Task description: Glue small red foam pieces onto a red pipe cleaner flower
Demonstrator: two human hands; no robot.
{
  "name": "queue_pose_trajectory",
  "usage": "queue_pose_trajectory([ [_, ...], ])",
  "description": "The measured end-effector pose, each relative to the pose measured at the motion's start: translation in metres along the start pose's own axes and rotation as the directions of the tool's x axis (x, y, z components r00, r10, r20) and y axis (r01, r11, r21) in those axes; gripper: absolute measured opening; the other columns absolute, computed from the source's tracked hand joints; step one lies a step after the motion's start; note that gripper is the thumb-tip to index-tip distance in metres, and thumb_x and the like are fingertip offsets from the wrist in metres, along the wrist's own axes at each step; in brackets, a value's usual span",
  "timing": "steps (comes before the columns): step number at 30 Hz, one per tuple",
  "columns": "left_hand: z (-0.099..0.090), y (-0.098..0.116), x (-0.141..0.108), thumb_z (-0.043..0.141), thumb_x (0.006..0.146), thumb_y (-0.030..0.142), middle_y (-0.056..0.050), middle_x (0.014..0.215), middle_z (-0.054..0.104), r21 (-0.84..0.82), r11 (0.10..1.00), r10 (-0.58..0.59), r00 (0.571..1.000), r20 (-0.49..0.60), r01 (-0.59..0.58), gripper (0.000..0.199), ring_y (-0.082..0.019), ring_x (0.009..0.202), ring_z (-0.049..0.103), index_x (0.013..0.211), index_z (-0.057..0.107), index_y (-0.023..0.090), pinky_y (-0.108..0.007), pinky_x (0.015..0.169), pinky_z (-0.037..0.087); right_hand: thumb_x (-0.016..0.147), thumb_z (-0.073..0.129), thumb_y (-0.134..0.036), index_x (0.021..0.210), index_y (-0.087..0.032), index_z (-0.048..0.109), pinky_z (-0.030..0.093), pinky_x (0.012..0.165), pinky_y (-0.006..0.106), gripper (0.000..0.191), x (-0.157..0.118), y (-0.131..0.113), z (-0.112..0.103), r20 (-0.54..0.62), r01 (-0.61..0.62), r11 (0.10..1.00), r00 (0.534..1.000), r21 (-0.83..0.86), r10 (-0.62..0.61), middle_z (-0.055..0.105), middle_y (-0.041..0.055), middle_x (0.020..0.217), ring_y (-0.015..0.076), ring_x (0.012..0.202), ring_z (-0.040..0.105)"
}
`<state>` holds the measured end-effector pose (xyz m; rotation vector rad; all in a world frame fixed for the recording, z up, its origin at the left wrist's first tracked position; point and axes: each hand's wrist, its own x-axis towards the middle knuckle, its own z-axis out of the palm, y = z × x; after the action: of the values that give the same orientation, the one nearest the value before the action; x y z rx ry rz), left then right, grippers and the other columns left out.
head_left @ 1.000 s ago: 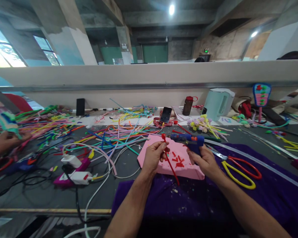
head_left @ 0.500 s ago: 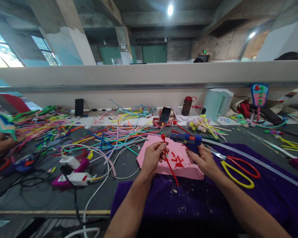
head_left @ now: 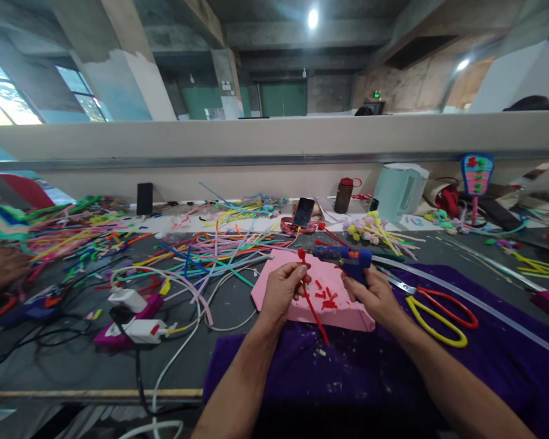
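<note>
Between thumb and fingers, my left hand (head_left: 283, 286) pinches a red pipe cleaner (head_left: 316, 314), which slants down toward me; its bunched red top sticks up above my fingers. My right hand (head_left: 373, 296) is wrapped around the handle of a blue glue gun (head_left: 348, 257). The gun's nozzle points left, right beside the red top; whether they touch I cannot tell. A long translucent glue stick (head_left: 466, 299) runs out of the gun's back to the right. Under both hands lies a pink sheet (head_left: 277, 299) with several short red pieces (head_left: 328, 302) on it.
Scissors (head_left: 434, 311) with red and yellow handles lie on purple cloth (head_left: 498, 372) at the right. A power strip (head_left: 128, 320) with plugs and cables is at the left, pipe cleaners (head_left: 210, 250) behind. A phone (head_left: 304, 212), bottle (head_left: 344, 195) and kettle (head_left: 400, 190) stand farther back. Another person's hand (head_left: 2, 271) shows far left.
My two hands, the glue gun and the red pipe cleaner stay nearly still. At far left, the other person's hand and striped piece have shifted; a hand now shows at the right edge.
</note>
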<state>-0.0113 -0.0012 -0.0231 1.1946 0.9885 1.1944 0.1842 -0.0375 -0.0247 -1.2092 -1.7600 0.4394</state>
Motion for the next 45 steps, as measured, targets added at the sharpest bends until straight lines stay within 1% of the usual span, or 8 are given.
queue_pose_trajectory([
  [5, -0.0006, -0.0019, 0.0014, 0.062, 0.066, 0.042, -0.001, 0.061, 0.060, 0.003, 1.000, 0.010, 1.000, -0.022, -0.010, 0.032, -0.004, 0.038, 0.043, 0.080, 0.064, 0.013, -0.016, 0.035, 0.028, 0.082, 0.046, -0.036, 0.072, -0.019, 0.052, 0.039, 0.050, 0.024, 0.020, -0.0003, 0.0016, -0.0001, 0.011, 0.003, 1.000, 1.000, -0.001, -0.003, 0.052, -0.0001, 0.058, 0.0137, 0.055, 0.049],
  [13, -0.0004, -0.0013, 0.0011, 0.061, 0.067, 0.041, -0.001, 0.060, 0.060, -0.005, 1.000, 0.023, 0.999, -0.032, -0.023, 0.033, -0.003, 0.038, 0.043, 0.083, 0.065, 0.013, -0.015, 0.035, 0.028, 0.082, 0.047, -0.038, 0.083, -0.018, 0.051, 0.039, 0.051, 0.025, 0.020, -0.0024, 0.0016, -0.0002, 0.042, -0.020, 1.000, 0.999, 0.020, 0.019, 0.053, -0.0006, 0.060, 0.0141, 0.055, 0.050],
  [17, -0.0002, -0.0006, 0.0003, 0.061, 0.068, 0.041, 0.000, 0.061, 0.059, -0.009, 1.000, 0.022, 1.000, -0.019, -0.022, 0.030, -0.003, 0.038, 0.043, 0.080, 0.064, 0.013, -0.015, 0.034, 0.028, 0.082, 0.046, -0.038, 0.080, -0.019, 0.051, 0.039, 0.052, 0.025, 0.020, -0.0015, 0.0044, 0.0008, 0.005, -0.020, 1.000, 1.000, 0.024, 0.020, 0.052, -0.0004, 0.061, 0.0140, 0.055, 0.050],
  [23, -0.0010, -0.0011, 0.0011, 0.060, 0.069, 0.040, 0.000, 0.061, 0.059, -0.014, 0.999, 0.028, 1.000, -0.009, -0.029, 0.032, -0.003, 0.038, 0.042, 0.083, 0.063, 0.012, -0.015, 0.034, 0.027, 0.082, 0.046, -0.037, 0.071, -0.019, 0.050, 0.038, 0.051, 0.024, 0.022, -0.0001, 0.0043, -0.0002, 0.025, -0.004, 1.000, 1.000, -0.020, 0.005, 0.051, 0.0000, 0.061, 0.0136, 0.055, 0.049],
  [30, -0.0014, -0.0014, 0.0017, 0.060, 0.069, 0.041, 0.001, 0.061, 0.059, -0.011, 0.999, 0.034, 0.999, -0.026, -0.034, 0.032, -0.003, 0.038, 0.042, 0.084, 0.064, 0.013, -0.015, 0.035, 0.028, 0.082, 0.047, -0.038, 0.077, -0.018, 0.050, 0.037, 0.050, 0.023, 0.021, -0.0016, 0.0033, -0.0002, 0.035, 0.000, 1.000, 0.999, 0.007, 0.000, 0.049, -0.0015, 0.058, 0.0127, 0.053, 0.047],
  [39, -0.0011, -0.0024, 0.0014, 0.060, 0.069, 0.041, 0.000, 0.062, 0.060, -0.005, 0.999, 0.041, 0.999, -0.015, -0.041, 0.032, -0.003, 0.038, 0.043, 0.083, 0.064, 0.013, -0.016, 0.035, 0.028, 0.082, 0.048, -0.037, 0.082, -0.018, 0.051, 0.037, 0.050, 0.024, 0.019, -0.0014, 0.0032, 0.0006, 0.011, -0.011, 1.000, 1.000, 0.029, 0.011, 0.050, -0.0012, 0.062, 0.0124, 0.054, 0.047],
  [42, -0.0021, -0.0023, 0.0026, 0.061, 0.069, 0.041, 0.001, 0.060, 0.059, -0.025, 0.999, 0.044, 0.999, -0.024, -0.045, 0.031, -0.002, 0.038, 0.042, 0.084, 0.064, 0.014, -0.015, 0.035, 0.027, 0.080, 0.050, -0.036, 0.076, -0.017, 0.052, 0.038, 0.051, 0.023, 0.019, -0.0010, 0.0008, -0.0029, 0.049, -0.041, 0.997, 0.998, 0.070, 0.038, 0.051, -0.0010, 0.060, 0.0120, 0.054, 0.048],
  [45, -0.0041, -0.0016, 0.0048, 0.062, 0.068, 0.039, 0.002, 0.060, 0.059, -0.063, 0.997, 0.044, 0.998, -0.037, -0.047, 0.031, -0.002, 0.038, 0.041, 0.085, 0.064, 0.014, -0.015, 0.035, 0.027, 0.080, 0.050, -0.036, 0.074, -0.016, 0.052, 0.039, 0.052, 0.023, 0.021, 0.0031, 0.0007, -0.0082, 0.129, -0.114, 0.970, 0.988, 0.216, 0.087, 0.052, -0.0008, 0.056, 0.0111, 0.052, 0.048],
])
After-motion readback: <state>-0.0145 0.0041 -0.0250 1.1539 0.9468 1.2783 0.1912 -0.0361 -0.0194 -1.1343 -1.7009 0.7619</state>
